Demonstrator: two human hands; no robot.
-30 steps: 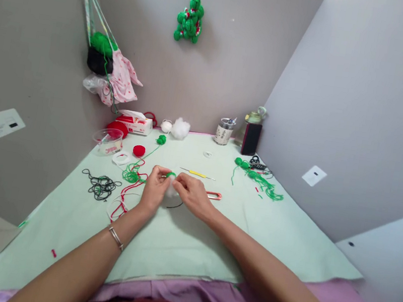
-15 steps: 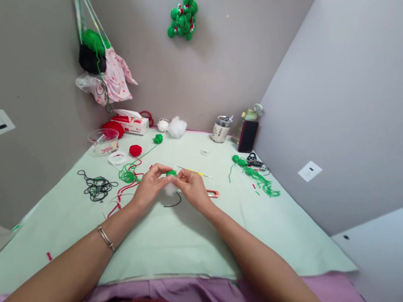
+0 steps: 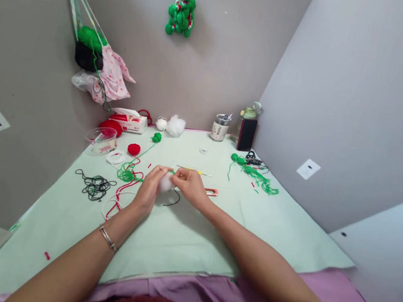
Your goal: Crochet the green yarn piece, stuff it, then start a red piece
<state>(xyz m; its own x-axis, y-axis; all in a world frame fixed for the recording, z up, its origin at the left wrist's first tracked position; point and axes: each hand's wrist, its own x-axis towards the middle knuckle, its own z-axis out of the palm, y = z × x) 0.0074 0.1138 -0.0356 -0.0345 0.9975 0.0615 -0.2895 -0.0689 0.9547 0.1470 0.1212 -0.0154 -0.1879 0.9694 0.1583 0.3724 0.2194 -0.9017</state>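
Both my hands meet over the middle of the table. My left hand [image 3: 150, 186] is closed around the left side of a white tuft of stuffing [image 3: 166, 182] and a small green knitted piece [image 3: 172, 172], mostly hidden by fingers. With thumb and fingers pinched, my right hand [image 3: 190, 185] grips the tuft and green piece from the right. A short black yarn end [image 3: 174, 200] curls on the table just below. Behind my hands lies a yellow-handled crochet hook [image 3: 198, 172]. An orange-handled tool [image 3: 212, 192] shows beside my right wrist.
Left of my hands lie tangled black yarn [image 3: 94, 186], green yarn [image 3: 127, 175] and a red ball [image 3: 133, 149]. A clear tub [image 3: 101, 141], tissue box [image 3: 129, 122], pen can [image 3: 220, 128] and phone [image 3: 247, 135] stand farther back. Green knitted pieces [image 3: 255, 172] and scissors [image 3: 253, 159] lie right.
The white stuffing has come up between my hands and now covers more of the green piece. My left hand has turned slightly; the view has shifted a little.
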